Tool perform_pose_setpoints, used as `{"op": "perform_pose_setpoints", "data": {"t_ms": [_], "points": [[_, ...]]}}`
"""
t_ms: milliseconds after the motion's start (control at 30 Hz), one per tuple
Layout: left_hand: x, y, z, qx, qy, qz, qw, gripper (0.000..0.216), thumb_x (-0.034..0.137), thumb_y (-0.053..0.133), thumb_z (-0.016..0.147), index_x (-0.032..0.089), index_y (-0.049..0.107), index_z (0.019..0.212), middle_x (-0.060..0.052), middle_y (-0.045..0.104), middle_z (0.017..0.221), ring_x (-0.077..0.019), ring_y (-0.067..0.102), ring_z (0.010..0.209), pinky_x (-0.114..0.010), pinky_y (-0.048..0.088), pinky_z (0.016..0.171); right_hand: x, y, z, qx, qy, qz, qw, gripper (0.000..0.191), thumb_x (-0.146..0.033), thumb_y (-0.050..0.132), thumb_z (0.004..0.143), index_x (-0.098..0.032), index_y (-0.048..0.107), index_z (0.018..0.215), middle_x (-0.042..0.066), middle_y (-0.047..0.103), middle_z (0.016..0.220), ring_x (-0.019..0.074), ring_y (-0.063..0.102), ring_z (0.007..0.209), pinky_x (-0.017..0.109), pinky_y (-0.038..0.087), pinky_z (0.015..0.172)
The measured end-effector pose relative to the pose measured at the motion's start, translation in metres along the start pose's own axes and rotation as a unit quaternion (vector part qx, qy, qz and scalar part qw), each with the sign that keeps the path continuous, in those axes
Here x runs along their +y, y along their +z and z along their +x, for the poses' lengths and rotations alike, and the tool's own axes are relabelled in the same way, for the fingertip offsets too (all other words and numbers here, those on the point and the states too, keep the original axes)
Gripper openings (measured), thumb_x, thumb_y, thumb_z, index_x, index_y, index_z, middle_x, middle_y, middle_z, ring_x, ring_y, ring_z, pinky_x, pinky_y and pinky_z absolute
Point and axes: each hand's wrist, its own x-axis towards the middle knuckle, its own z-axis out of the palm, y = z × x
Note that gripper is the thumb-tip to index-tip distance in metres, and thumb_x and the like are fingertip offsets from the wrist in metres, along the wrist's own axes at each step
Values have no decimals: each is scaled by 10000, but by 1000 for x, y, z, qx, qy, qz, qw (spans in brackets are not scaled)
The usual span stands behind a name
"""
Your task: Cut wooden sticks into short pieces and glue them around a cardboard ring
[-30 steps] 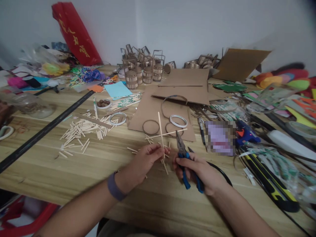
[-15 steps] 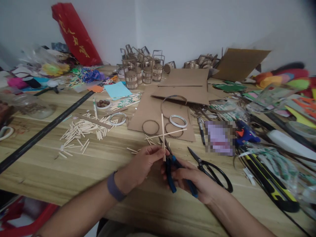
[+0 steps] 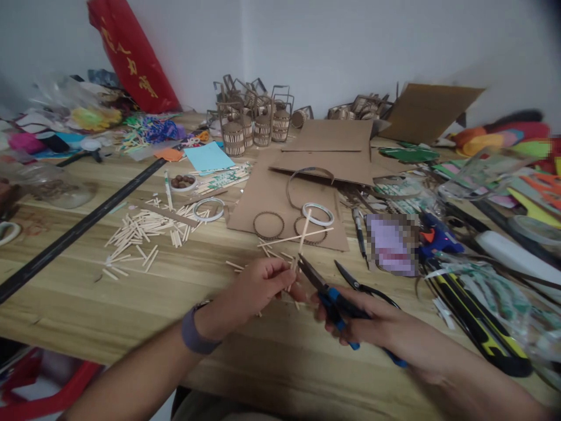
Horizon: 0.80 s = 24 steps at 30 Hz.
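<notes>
My left hand [image 3: 256, 287] pinches a thin wooden stick [image 3: 305, 229], which points up and away from me over the cardboard. A short stick end shows below those fingers. In my right hand [image 3: 372, 318] are blue-handled long-nose pliers [image 3: 314, 272], their jaws pointing left and their tips right beside the stick near my left fingertips. Whether the jaws touch the stick is hard to tell. Another long stick [image 3: 298, 235] lies crosswise behind, among short cut pieces. Black-handled scissors [image 3: 350, 278] lie partly hidden behind my right hand.
A pile of short sticks [image 3: 135, 231] lies left of my hands. Cardboard [image 3: 245, 204] with rings and a tape roll [image 3: 318, 214] is ahead. Small woven baskets [image 3: 262, 130] stand at the back. To the right are a marker [image 3: 359, 234], glue gun [image 3: 438, 237] and box cutter [image 3: 477, 318].
My right hand and the pliers have moved right, and the jaws now point left towards the stick. The stick's upper end has tilted right. My left hand stays nearly in place.
</notes>
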Motion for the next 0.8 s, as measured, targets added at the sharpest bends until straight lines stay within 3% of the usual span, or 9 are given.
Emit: {"op": "perform_pose_setpoints", "data": {"t_ms": [233, 400, 633, 800], "points": [[-1, 2, -3, -94, 9, 11, 995, 276, 403, 504, 884, 153, 616, 848, -20, 687, 708, -109, 538, 631, -219, 357, 600, -2, -2, -2, -41, 30, -18, 999, 269, -194, 586, 624, -179, 608, 892, 36, 576, 885, 160, 512, 792, 269, 431, 646], [-2, 3, -2, -115, 4, 11, 993, 264, 385, 508, 870, 149, 615, 820, -18, 671, 688, -95, 527, 584, -203, 318, 531, -5, 1, 0, -41, 33, -21, 998, 274, -196, 586, 617, -180, 592, 891, 27, 569, 866, 156, 501, 784, 268, 419, 640], [-1, 4, -1, -137, 4, -26, 990, 220, 319, 512, 859, 144, 630, 796, -8, 649, 684, -90, 560, 592, -198, 368, 566, -7, 4, 0, -50, 21, -47, 997, 326, -184, 573, 616, -167, 607, 940, 17, 556, 838, 144, 485, 773, 252, 379, 619], [-1, 4, -2, -134, -3, -16, 991, 268, 366, 524, 863, 137, 649, 804, -20, 651, 671, -101, 565, 593, -209, 387, 582, -8, 6, 0, -43, 23, -43, 998, 322, -181, 574, 594, -176, 620, 913, 18, 556, 831, 152, 487, 778, 250, 379, 613]]}}
